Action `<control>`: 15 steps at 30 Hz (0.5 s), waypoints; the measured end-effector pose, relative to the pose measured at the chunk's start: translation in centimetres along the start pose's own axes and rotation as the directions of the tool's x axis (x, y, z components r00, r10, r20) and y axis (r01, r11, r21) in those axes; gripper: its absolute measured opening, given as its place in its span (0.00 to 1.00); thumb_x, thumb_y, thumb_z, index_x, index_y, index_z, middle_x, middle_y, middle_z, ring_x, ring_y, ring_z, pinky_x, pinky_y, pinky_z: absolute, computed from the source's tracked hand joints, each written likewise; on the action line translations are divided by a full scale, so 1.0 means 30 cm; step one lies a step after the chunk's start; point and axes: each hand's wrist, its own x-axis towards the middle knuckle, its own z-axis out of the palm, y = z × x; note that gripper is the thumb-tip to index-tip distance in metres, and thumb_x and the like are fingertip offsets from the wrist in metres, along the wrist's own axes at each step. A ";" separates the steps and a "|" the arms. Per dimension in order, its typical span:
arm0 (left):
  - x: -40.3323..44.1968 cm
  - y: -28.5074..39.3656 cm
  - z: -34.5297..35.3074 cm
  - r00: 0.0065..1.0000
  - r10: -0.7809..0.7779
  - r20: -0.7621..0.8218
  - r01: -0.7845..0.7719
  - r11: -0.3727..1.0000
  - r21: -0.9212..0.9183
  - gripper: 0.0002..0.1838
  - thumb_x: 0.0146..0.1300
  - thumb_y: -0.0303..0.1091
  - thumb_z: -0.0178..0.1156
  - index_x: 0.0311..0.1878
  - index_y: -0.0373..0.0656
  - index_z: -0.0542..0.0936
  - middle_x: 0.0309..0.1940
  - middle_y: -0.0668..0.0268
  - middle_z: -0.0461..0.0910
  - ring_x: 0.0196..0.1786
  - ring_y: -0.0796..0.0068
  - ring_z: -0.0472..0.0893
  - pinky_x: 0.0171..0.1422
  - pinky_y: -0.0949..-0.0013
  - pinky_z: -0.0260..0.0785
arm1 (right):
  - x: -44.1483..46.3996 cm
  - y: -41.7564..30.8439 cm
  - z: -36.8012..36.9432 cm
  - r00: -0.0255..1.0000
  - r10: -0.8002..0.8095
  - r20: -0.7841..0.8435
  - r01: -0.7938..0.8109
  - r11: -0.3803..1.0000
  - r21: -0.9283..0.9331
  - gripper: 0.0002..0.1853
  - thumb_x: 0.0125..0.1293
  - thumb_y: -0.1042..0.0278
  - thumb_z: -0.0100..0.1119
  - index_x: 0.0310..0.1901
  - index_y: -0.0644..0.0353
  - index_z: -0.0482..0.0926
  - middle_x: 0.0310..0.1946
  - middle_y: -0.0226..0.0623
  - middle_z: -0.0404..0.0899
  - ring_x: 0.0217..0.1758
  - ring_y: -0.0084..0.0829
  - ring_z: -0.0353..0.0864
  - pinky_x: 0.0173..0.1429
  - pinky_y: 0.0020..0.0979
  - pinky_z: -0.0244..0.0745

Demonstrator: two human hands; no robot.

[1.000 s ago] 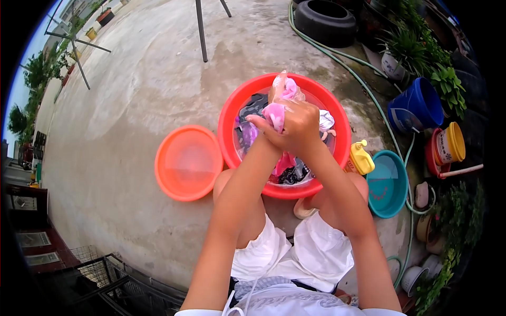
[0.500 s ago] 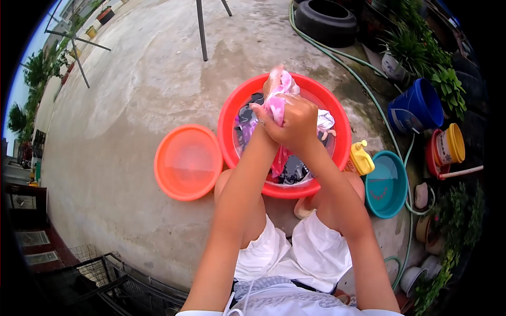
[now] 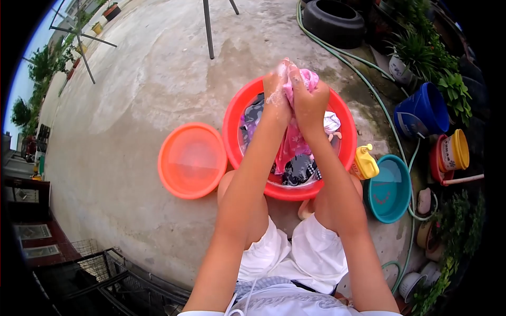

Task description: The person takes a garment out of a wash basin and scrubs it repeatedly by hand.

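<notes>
Above the far side of a big red basin [image 3: 230, 124], both of my hands grip a wet pink garment [image 3: 291, 145]. My left hand [image 3: 277, 90], dotted with suds, is closed on it. My right hand [image 3: 312, 103] is wrapped round a bunched part right beside it, thumb on top. The lower end of the garment hangs into the basin. Dark patterned clothes [image 3: 299, 169] soak in the water there, and a white cloth [image 3: 331, 122] lies by the right inner wall. Where the fingers curl into the fabric, they are partly hidden.
An orange basin [image 3: 164, 174] with water stands left, a teal basin [image 3: 406, 197] right. Beside the red basin is a yellow jug [image 3: 366, 162]. A green hose [image 3: 377, 102] runs past a blue bucket [image 3: 421, 110], a yellow bucket [image 3: 456, 150] and a tire [image 3: 334, 23].
My hands have gone from overlapping to side by side, the right one turning more upright. More of the pink garment now hangs below them. The whole view has shifted slightly.
</notes>
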 end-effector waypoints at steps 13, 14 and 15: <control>-0.061 -0.124 0.056 0.979 0.188 0.078 -0.203 0.908 0.365 0.13 0.58 0.36 0.49 0.22 0.39 0.71 0.19 0.74 0.65 0.22 0.84 0.63 0.26 0.75 0.56 | 0.104 0.127 -0.119 0.992 0.085 -0.090 -0.073 0.989 0.129 0.19 0.57 0.65 0.55 0.12 0.62 0.64 0.11 0.22 0.62 0.16 0.15 0.55 0.19 0.24 0.52; -0.070 -0.119 0.058 0.985 0.156 0.068 -0.169 0.939 0.298 0.13 0.58 0.36 0.49 0.22 0.39 0.71 0.19 0.74 0.65 0.22 0.84 0.63 0.26 0.75 0.56 | 0.099 0.142 -0.121 0.993 0.077 -0.087 -0.067 0.991 0.117 0.19 0.58 0.64 0.54 0.12 0.61 0.64 0.11 0.20 0.61 0.17 0.14 0.54 0.19 0.24 0.51; -0.086 -0.104 0.066 0.990 0.126 0.058 -0.136 0.964 0.227 0.13 0.58 0.36 0.49 0.22 0.39 0.71 0.18 0.74 0.65 0.22 0.85 0.63 0.25 0.75 0.56 | 0.093 0.127 -0.119 0.996 0.043 -0.073 -0.040 0.999 0.034 0.19 0.58 0.65 0.55 0.13 0.61 0.64 0.11 0.21 0.61 0.17 0.14 0.55 0.20 0.24 0.51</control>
